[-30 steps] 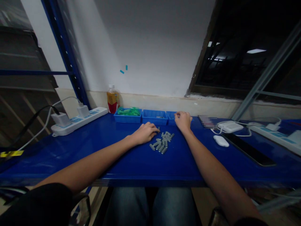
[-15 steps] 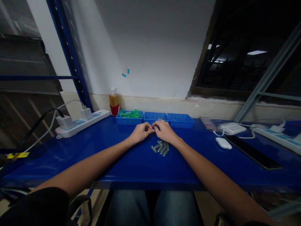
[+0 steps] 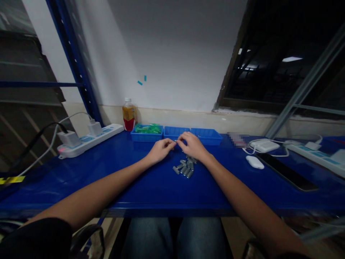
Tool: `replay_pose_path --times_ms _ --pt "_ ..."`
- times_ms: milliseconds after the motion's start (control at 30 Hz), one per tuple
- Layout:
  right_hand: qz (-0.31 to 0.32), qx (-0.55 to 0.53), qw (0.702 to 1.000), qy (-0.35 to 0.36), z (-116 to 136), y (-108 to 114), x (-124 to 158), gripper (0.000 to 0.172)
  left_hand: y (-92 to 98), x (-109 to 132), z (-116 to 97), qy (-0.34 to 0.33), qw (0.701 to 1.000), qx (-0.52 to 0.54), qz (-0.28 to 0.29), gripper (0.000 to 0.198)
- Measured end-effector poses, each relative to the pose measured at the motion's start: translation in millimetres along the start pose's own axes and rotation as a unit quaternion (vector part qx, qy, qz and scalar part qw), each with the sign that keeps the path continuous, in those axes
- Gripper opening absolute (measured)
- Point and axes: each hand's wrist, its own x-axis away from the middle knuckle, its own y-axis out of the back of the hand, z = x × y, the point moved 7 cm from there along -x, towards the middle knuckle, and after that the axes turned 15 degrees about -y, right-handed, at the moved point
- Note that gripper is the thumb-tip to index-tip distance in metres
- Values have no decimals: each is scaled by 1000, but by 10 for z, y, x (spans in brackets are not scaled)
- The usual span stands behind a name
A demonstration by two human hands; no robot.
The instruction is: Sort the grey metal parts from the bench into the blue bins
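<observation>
My left hand (image 3: 161, 150) and my right hand (image 3: 192, 146) meet fingertip to fingertip above the blue table (image 3: 161, 190). Both have thumb and fingers pinched together. A tiny piece seems to sit between the tips, too small and blurred to name. Just below my right hand lies a loose pile of short grey metal cylinders (image 3: 185, 170), several of them, partly hidden by that hand. Right behind the hands stand three blue bins: the left bin (image 3: 147, 137) holds green pieces, the middle bin (image 3: 176, 131) is partly covered by my fingers, and the right bin (image 3: 207, 140) sits beside it.
A drink bottle (image 3: 129, 115) stands against the wall at the back left, with a power strip (image 3: 88, 142) and its cables nearer. On the right are a white earphone case (image 3: 254, 162), a dark phone (image 3: 288, 173), a white charger (image 3: 264, 145) and another power strip (image 3: 318, 158).
My right hand has risen slightly and its fingers have straightened a little, showing more of the cylinders beneath. Both hands stay together at the fingertips. The whole view has shifted slightly.
</observation>
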Motion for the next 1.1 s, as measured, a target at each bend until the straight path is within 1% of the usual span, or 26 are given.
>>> replay_pose_path --times_ms 67,133,200,267,300,367,400,467,500,567,633,700,800,867,967,1033,1100 --pt "-49 19 997 -48 -216 109 -63 19 -87 -14 -176 -83 991 -83 59 24" --pt "-100 49 987 -112 -510 222 -110 20 -223 -17 -344 -170 968 -135 127 29" --pt "-142 81 969 -184 -820 315 -121 20 -349 -15 -427 -217 946 -156 186 35" --pt "-158 107 951 -242 -1068 354 -105 20 -424 -23 -432 -226 933 -168 223 39" --pt "-157 116 944 -265 -1157 354 -93 21 -438 -30 -419 -223 931 -175 231 39" --pt "-150 129 934 -298 -1253 338 -67 23 -432 -42 -384 -211 932 -181 233 36" --pt "-148 133 931 -307 -1260 329 -58 24 -417 -47 -368 -206 935 -180 228 33" --pt "-145 134 933 -300 -1187 315 -56 28 -382 -52 -338 -196 943 -173 208 24" --pt "-137 127 941 -283 -1111 302 -65 28 -369 -53 -322 -190 947 -166 198 20" --pt "-96 93 966 -219 -888 249 -94 26 -353 -55 -281 -172 957 -151 179 13" --pt "-34 47 989 -138 -606 173 -100 21 -346 -60 -242 -154 965 -132 165 10" --pt "6 15 997 -73 -338 122 -69 16 -327 -71 -213 -141 972 -113 150 9" --pt "34 -4 999 -4 -45 54 3 13 -232 -94 -141 -100 987 -75 103 7" --pt "43 -18 999 15 47 2 37 12 -131 -98 -62 -53 998 -17 42 6" --pt "52 -44 997 19 77 -76 56 21 -11 -83 30 -11 994 96 -49 18" --pt "63 -50 996 32 93 -123 66 26 27 -77 64 1 985 150 -81 29" --pt "71 -50 995 55 126 -147 81 26 34 -76 88 17 979 188 -81 36"
